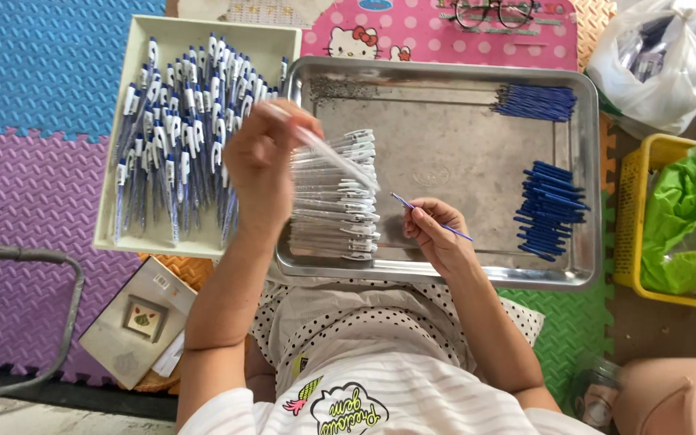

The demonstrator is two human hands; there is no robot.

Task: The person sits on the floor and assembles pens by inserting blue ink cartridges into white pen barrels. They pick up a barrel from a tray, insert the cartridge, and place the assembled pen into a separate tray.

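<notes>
1. You sit on a floor of foam mats (34,121) in blue, purple and green, with a metal tray (445,153) across your lap.
2. Your left hand (263,157) is closed around a clear pen barrel (332,157), raised above a stack of clear barrels (336,197) at the tray's left end; the barrel is blurred.
3. Your right hand (437,234) pinches a thin blue refill (432,217) between its fingertips, over the tray's middle.
4. Two heaps of blue refills (549,209) lie along the tray's right side.
5. A cream box (122,234) of assembled blue-and-white pens (179,129) sits just left of the tray.
6. A yellow basket (634,209) with green plastic stands at the right.
</notes>
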